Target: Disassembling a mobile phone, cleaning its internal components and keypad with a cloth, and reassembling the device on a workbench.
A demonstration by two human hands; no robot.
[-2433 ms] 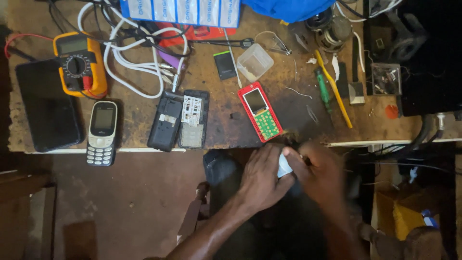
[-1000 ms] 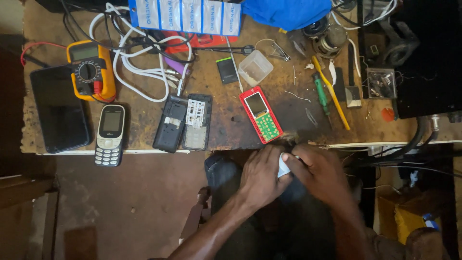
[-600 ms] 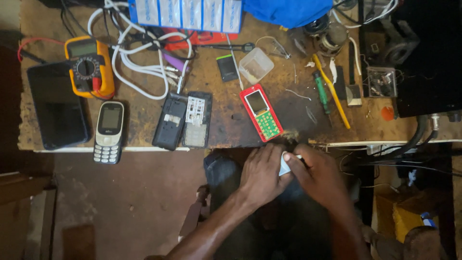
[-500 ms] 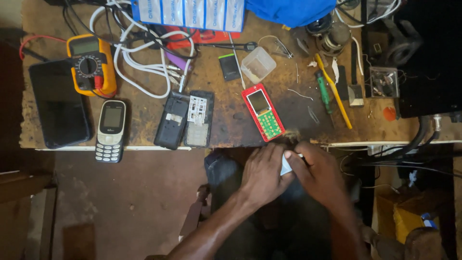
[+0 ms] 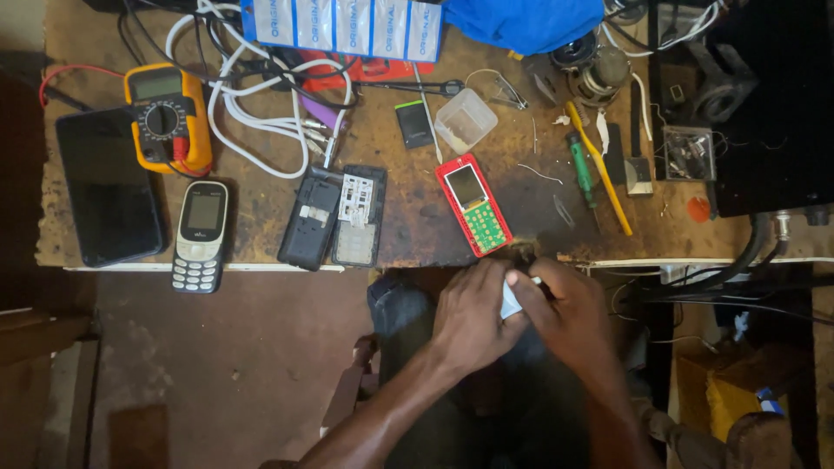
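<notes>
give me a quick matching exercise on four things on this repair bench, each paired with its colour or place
Things:
1. multimeter
2. open phone
3. clear plastic cup
4. keypad phone

Descriptions:
A. red casing, circuit board exposed, just above the two hands
B. yellow body with a dial, far left of the bench
C. silver and dark, overhanging the bench's front edge
D. see-through, lying beside a small black battery

Pairs: 1-B, 2-A, 3-D, 4-C

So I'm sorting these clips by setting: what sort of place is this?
Likely a phone repair bench: a yellow multimeter, an opened phone and a green screwdriver lie on the worn wooden table.
</notes>
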